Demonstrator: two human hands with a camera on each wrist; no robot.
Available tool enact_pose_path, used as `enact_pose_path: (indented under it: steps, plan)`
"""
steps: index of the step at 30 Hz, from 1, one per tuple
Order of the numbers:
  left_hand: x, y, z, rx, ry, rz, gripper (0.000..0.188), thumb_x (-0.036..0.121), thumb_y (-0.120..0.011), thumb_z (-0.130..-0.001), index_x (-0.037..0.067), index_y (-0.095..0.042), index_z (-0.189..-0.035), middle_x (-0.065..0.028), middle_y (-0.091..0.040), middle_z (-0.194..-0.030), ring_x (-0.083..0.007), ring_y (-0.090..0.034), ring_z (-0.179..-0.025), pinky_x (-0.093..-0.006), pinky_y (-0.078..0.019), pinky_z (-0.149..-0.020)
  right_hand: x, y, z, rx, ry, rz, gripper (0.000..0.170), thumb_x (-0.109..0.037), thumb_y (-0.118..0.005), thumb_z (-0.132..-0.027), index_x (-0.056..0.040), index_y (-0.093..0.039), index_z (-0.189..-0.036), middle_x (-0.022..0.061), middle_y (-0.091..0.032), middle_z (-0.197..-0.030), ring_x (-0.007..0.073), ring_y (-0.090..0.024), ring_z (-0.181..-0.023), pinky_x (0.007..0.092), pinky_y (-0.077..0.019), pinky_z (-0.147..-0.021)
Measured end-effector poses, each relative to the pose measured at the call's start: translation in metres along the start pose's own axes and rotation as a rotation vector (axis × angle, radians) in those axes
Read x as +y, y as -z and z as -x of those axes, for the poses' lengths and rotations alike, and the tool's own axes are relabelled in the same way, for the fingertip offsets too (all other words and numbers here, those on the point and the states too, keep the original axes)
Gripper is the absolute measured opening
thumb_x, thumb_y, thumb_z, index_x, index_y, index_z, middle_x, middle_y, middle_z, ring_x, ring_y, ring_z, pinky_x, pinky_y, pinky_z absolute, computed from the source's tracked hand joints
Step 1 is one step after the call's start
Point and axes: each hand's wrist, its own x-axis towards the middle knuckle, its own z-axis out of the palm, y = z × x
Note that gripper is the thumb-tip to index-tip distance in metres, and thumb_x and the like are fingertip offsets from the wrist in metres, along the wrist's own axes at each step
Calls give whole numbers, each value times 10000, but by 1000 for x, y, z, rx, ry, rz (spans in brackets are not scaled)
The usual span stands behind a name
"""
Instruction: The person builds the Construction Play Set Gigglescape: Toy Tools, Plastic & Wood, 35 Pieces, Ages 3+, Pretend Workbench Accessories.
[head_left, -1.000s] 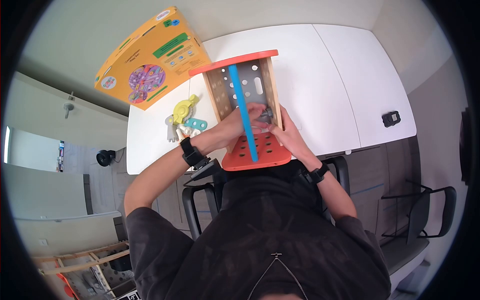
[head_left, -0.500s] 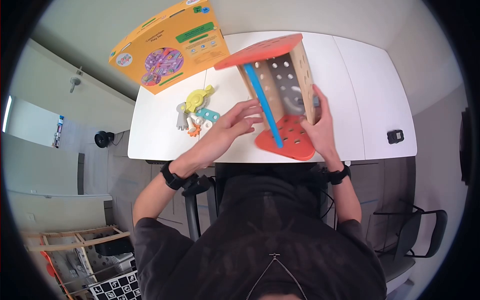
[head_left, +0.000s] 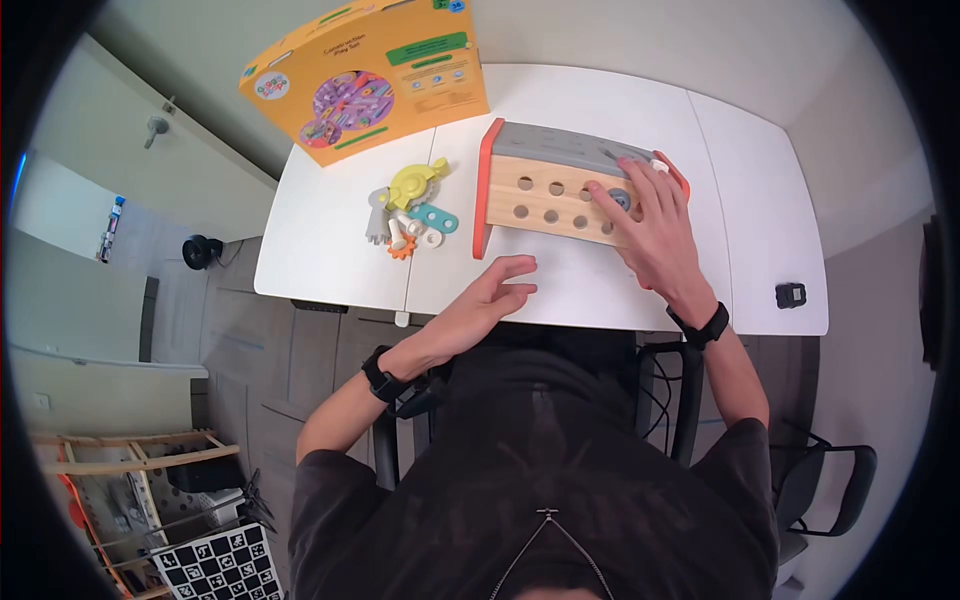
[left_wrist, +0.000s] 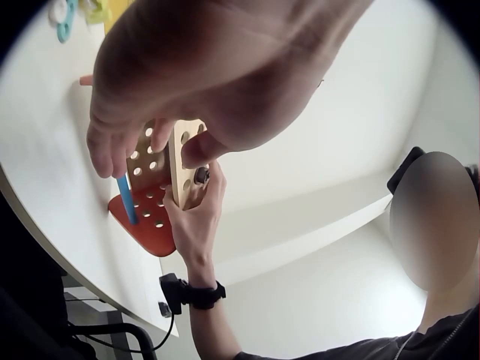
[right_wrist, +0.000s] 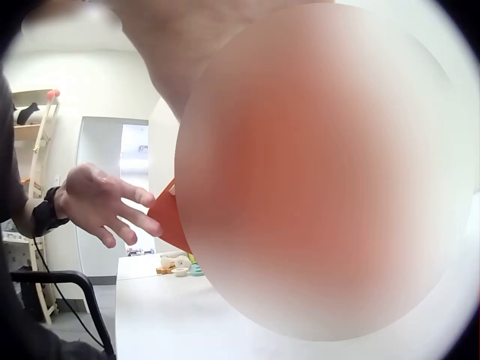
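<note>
A toy toolbox (head_left: 535, 203) has perforated wooden sides, red end panels and a grey panel. Its wooden side faces up toward the head camera. My right hand (head_left: 662, 230) grips it near the right end, fingers spread over the wood and the grey panel. Between those fingers a round blue-grey bolt head (head_left: 621, 199) sits in one of the holes. In the left wrist view, the blue rod (left_wrist: 127, 199) and a red end panel (left_wrist: 154, 234) show. Clear of the box's near left corner, my left hand (head_left: 488, 305) has loosely bent fingers and holds nothing.
Left of the box lie a yellow toy saw (head_left: 412, 188), a grey toy piece (head_left: 378, 218), a teal strip with holes (head_left: 437, 219), white bolts and an orange gear (head_left: 401, 251). An orange box (head_left: 420, 105) stands behind. A small black device (head_left: 791, 295) rests at the right.
The toolbox has turned from upright, with its inside showing, to wooden side up. My left hand has come out from inside it and drawn back; the right hand has stayed on it.
</note>
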Motion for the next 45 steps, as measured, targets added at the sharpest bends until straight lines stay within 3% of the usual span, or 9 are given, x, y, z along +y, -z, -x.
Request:
enact_pose_path:
  steps: [5, 8, 14, 17, 20, 26, 32, 41, 45]
  plan:
    - [-10, 16, 10, -43, -33, -164, 362, 174, -507, -1130, 52, -541, -1469, -78, -592, -1489, -210, -605, -1345, -365, -456, -1148, -13, -2, 2, -60, 41, 51, 732, 8, -686, -824, -266, -614, -1498, 165, -545, -1504, 345, -520, -1406, 510, -405, -1174]
    - [-4, 23, 25, 0, -39, -494, 292, 164, -538, -1109, 51, -611, -1369, -118, -684, -1346, -230, -688, -1177, -358, -523, -1038, -14, -9, 9, -56, 29, 70, 746, 14, -676, -836, -275, -592, -1518, 156, -530, -1522, 338, -498, -1429, 506, -392, -1185]
    - [-38, 72, 29, 704, -53, -954, 204, 156, -610, -1061, 59, -656, -1235, -177, -705, -1193, -370, -724, -978, -447, -577, -849, -20, -24, 26, -58, 34, 108, 798, 54, -647, -861, -314, -531, -1560, 145, -471, -1580, 322, -447, -1475, 509, -341, -1218]
    - [-55, 98, 28, 880, -81, -1022, 228, 149, -601, -1058, 48, -623, -1261, -195, -663, -1141, -426, -692, -1015, -506, -589, -817, -20, -36, 36, 3, 54, 89, 830, 68, -641, -855, -323, -501, -1575, 151, -435, -1613, 335, -428, -1486, 520, -332, -1220]
    - [-72, 117, 20, 1031, -146, -1136, 281, 187, -642, -1051, 76, -618, -1309, -178, -637, -1177, -385, -697, -1047, -486, -579, -845, -27, -43, 42, 37, 26, 97, 839, 70, -632, -862, -327, -479, -1585, 163, -395, -1647, 360, -412, -1497, 532, -328, -1222]
    - [-76, 117, 1, 1011, -35, -1125, 372, 176, -703, -995, 86, -573, -1331, -182, -593, -1213, -385, -676, -1066, -494, -619, -788, -33, -49, 49, 13, 6, 125, 829, 56, -618, -877, -329, -463, -1594, 178, -336, -1689, 374, -370, -1530, 544, -316, -1231]
    - [-81, 111, -3, 992, 16, -1277, 300, 170, -703, -989, 88, -573, -1247, -187, -581, -1199, -395, -673, -1059, -492, -628, -776, -41, -46, 48, -40, -17, 120, 859, 61, -619, -869, -325, -442, -1616, 182, -326, -1694, 374, -346, -1550, 555, -288, -1255]
    - [-97, 118, -5, 1001, -80, -1217, 288, 126, -727, -960, 71, -648, -1231, -205, -625, -1256, -427, -680, -1083, -497, -594, -869, -63, -7, 33, -184, -158, -167, 806, -28, -700, -897, -169, -412, -1637, 209, -335, -1686, 404, -325, -1567, 602, -258, -1265]
    - [-93, 121, 4, 934, -95, -1096, 288, 113, -757, -948, 33, -668, -1210, -190, -679, -1134, -375, -724, -1004, -462, -593, -849, -78, 20, 35, -91, -272, -376, 677, -54, -708, -926, -115, -490, -1563, 205, -418, -1621, 420, -407, -1503, 556, -339, -1226]
